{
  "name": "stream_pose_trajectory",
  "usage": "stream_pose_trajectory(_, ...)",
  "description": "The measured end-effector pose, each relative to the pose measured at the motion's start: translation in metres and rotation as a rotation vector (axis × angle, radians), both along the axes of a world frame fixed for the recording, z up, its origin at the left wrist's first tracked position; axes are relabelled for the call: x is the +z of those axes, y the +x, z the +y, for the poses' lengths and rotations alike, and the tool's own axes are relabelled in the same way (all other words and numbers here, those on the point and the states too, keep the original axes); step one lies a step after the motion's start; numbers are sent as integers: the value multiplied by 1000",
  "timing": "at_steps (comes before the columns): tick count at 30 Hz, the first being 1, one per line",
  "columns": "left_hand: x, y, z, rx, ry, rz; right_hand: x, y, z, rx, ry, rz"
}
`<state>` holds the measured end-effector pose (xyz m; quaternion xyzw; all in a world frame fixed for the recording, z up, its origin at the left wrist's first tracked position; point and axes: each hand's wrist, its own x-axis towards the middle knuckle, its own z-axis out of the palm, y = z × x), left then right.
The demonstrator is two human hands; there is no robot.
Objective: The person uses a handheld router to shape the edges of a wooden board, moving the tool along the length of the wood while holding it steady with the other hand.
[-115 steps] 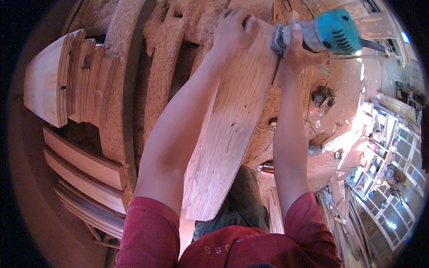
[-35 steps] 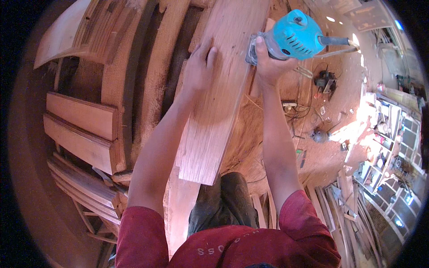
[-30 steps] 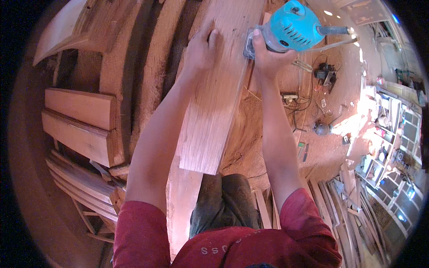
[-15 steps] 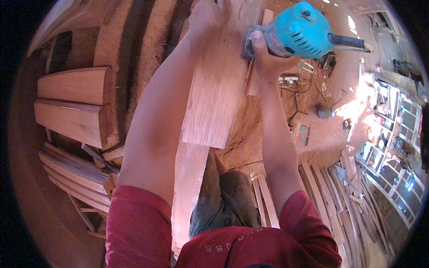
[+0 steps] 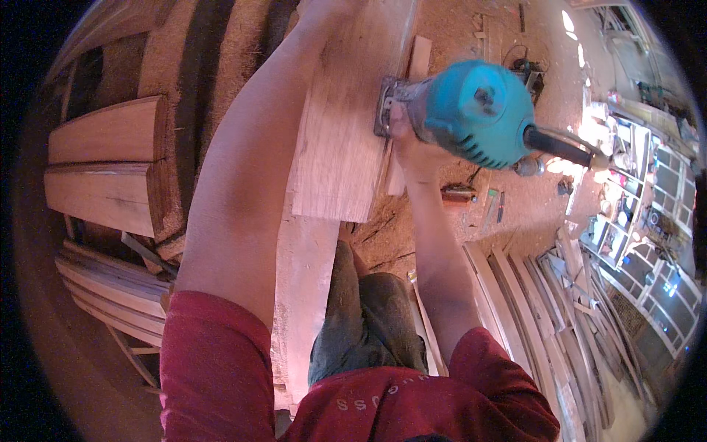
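Note:
A teal trim router (image 5: pixel 479 110) lies sideways with its base against the right edge of a thick wooden board (image 5: pixel 335 169). My right hand (image 5: pixel 418 153) is wrapped round the router's lower body near the base, with the thumb up by the base. The router's dark cord leaves its back end toward the right. My left forearm stretches along the board's left side; only the back part of my left hand (image 5: pixel 335 7) shows at the top edge, over the board. Its fingers are out of the picture. The board's near end rests over a paler plank (image 5: pixel 305 272).
Shaped boards (image 5: pixel 107 166) are stacked at the left, with more planks (image 5: pixel 110 287) below them. Many long wood strips (image 5: pixel 537 317) lie at the lower right. Hand tools (image 5: pixel 495 206) lie on the sawdust-covered floor. A lit metal-framed window or grille (image 5: pixel 666 199) stands far right.
The router and my right hand have moved nearer to me along the board's edge. The view has shifted, so my left hand is now mostly cut off at the top.

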<state>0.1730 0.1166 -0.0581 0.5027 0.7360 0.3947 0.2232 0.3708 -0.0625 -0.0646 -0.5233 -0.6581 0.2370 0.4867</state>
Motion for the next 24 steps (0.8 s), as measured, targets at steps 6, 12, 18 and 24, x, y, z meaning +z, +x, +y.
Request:
stream_pose_trajectory(6,-18,-3,8,51,212,91,-40,13,-52,-85,-59,-289)
stream_pose_trajectory(12,-23,-13,14,-162,53,171,-18,18,-103,-26,-70,-236)
stream_pose_trajectory(18,-25,-7,19,-129,114,-588,50,30,-154,193,-149,-51)
stream_pose_trajectory(24,-22,-8,16,0,10,-217,60,30,-176,255,-152,10)
